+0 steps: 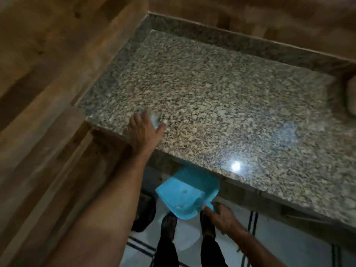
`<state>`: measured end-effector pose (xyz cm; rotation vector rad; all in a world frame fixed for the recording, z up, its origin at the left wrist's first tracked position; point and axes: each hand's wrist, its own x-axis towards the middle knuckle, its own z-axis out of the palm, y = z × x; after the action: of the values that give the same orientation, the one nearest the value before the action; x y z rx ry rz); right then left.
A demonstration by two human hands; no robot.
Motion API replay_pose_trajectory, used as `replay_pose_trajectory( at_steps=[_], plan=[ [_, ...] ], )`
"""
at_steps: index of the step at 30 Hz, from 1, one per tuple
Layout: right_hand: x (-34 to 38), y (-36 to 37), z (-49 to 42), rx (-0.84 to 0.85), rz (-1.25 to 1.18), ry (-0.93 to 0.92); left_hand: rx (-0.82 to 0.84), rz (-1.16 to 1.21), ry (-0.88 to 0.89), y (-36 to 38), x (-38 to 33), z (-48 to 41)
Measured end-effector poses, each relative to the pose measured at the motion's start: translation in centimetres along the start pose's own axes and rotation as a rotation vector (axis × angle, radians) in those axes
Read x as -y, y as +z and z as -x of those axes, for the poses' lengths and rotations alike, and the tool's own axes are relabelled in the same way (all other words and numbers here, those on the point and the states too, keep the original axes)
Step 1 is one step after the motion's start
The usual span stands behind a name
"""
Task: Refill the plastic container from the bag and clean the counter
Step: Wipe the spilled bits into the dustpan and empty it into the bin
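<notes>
The counter (221,97) is a speckled granite slab running from 9 o'clock toward 4 o'clock, with a raised granite lip along its far edge and wood panelling (38,93) closing it in at 9 to 12 o'clock. Most of its top lies bare and open.

The left hand (143,132) rests palm down at the counter's near-left corner, about 9 o'clock, fingers spread over a pale, blurred wad, perhaps a cloth (155,118); whether the fingers grip it cannot be told.

Below the near edge, at 6 o'clock, a blue dustpan (185,191) is tucked with its mouth under the overhang, a few light crumbs inside. The right hand (224,216) is closed around its handle from 5 o'clock.

A rounded pale object (351,97) sits at the frame's right edge, 3 o'clock, too cut off to identify. Neither container nor bag can be made out.

Feet stand on pale tile (289,243) beneath.
</notes>
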<state>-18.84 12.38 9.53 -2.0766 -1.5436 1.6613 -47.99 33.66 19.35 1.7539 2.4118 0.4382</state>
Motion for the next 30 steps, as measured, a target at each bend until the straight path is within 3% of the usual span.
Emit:
replay_pose_trajectory(
  at_steps=[3, 10, 13, 16, 18, 23, 26, 28, 30],
  plan=[
    [-2.3, 0.3, 1.8, -0.078, -0.137, 0.067, 0.198, -0.114, 0.048, 1.0, 0.0, -1.9],
    [-7.1, 2.4, 6.3, -0.281, -0.432, 0.251, 0.182, 0.018, 0.168, 3.7, -6.6, 3.4],
    [-8.9, 2.0, 7.8, -0.352, -0.469, 0.271, 0.277, 0.071, 0.38, 5.3, -13.7, 8.9],
    [-10.0, 0.3, 9.7, -0.457, -0.613, 0.245, 0.48, 0.128, 0.644, 6.8, -20.8, 13.5],
    [-11.4, -0.8, 11.0, -0.513, -0.679, 0.235, 0.547, 0.15, 0.686, 7.4, -24.0, 13.6],
    [-16.4, -2.8, 13.7, -0.524, -0.824, 0.263, 0.185, 0.201, 0.324, 6.9, -22.6, 7.4],
    [-19.3, -4.1, 14.3, -0.566, -0.888, 0.293, 0.113, 0.028, 0.136, 9.4, -22.8, 7.4],
    [-21.2, -5.4, 14.1, -0.56, -0.903, 0.32, 0.133, 0.036, 0.256, 11.3, -26.6, 11.7],
    [-22.9, -6.9, 14.1, -0.557, -0.901, 0.331, 0.209, 0.122, 0.521, 12.2, -31.7, 17.5]
  ],
)
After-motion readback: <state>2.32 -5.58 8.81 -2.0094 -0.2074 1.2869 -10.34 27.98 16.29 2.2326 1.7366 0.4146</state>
